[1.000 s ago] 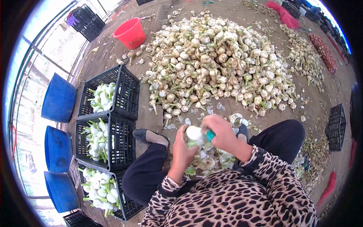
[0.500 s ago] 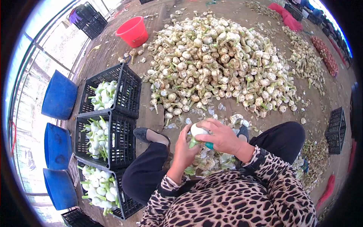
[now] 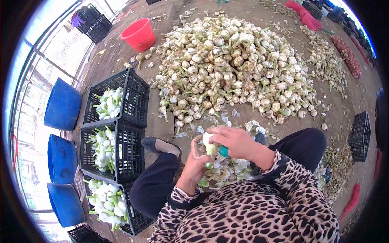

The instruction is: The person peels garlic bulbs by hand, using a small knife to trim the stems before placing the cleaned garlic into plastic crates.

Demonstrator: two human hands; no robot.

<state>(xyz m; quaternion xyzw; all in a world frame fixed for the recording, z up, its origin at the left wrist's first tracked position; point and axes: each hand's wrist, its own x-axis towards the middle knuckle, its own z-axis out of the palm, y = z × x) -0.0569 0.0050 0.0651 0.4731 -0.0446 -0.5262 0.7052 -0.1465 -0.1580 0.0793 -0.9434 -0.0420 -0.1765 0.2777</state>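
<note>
Between my hands, in front of my lap, is a white garlic bulb (image 3: 208, 139) with a pale green stem pointing down toward me. My left hand (image 3: 196, 161) curls round its left side, thumb at the stem. From the right, my right hand (image 3: 240, 144) closes its fingers over the bulb's top and side. A green band or guard (image 3: 223, 151) shows at the right thumb. Below the hands, loose peeled skins and leaves (image 3: 227, 170) lie on the ground between my legs.
A large heap of unpeeled garlic (image 3: 235, 65) lies ahead. Black crates (image 3: 131, 150) of cleaned white garlic line my left, with blue tubs (image 3: 62, 158) beyond them. A red bucket (image 3: 139, 35) stands behind the crates, and another black crate (image 3: 360, 135) at far right.
The bulb has turned more upright in my hands, with its stem now pointing down. My left fingers have opened into a rounder curl and the right hand has shifted slightly left.
</note>
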